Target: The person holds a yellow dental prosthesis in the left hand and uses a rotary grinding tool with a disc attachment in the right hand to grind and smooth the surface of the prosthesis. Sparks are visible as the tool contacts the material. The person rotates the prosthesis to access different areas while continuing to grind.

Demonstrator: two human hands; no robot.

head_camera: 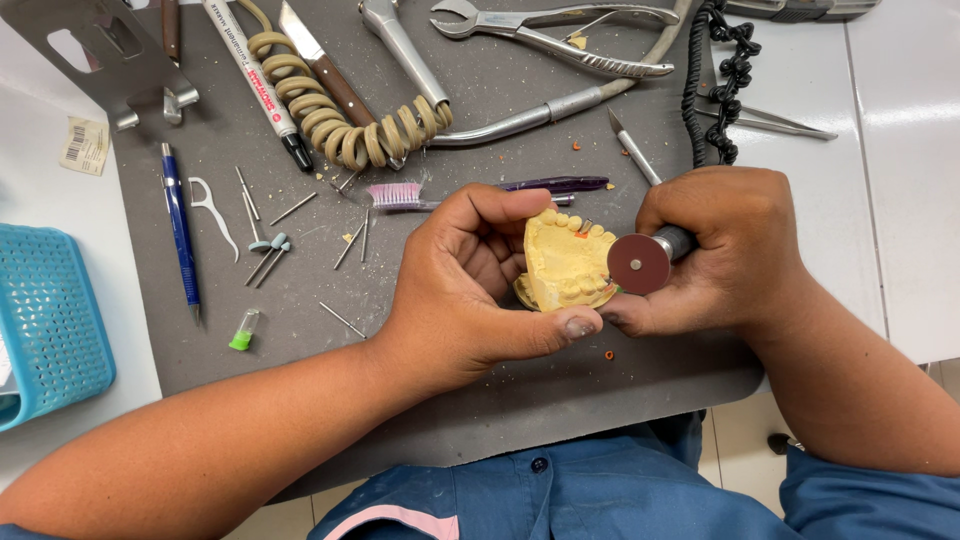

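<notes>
I keep the yellow dental cast (562, 265) cupped in my left hand (470, 290), fingers curled behind it and thumb pressed along its lower edge, so the teeth face my right hand and it cannot rock. My right hand (725, 250) is closed tight around the handpiece (672, 243), gripped low near the tip for control, and its reddish-brown disc (638, 263) sits against the right side of the cast, touching or very nearly so. I hold both just above the grey mat (480, 90), so dust falls there.

Just behind the cast lie a pink-bristled brush (397, 195) and a purple-handled tool (558, 184). To the cast's left are loose burs (350, 243), a white floss pick (208, 208), a blue pen (180, 225) and a small green-ended vial (243, 330). Far left sits a blue plastic basket (50, 320), and beyond it, off the mat, a small cream tag with a barcode (83, 145). Further back, a white marker with red print (255, 80) lies beside a coiled beige hose (330, 115); pliers (550, 35) and a black coiled cord (720, 80) lie behind and right.
</notes>
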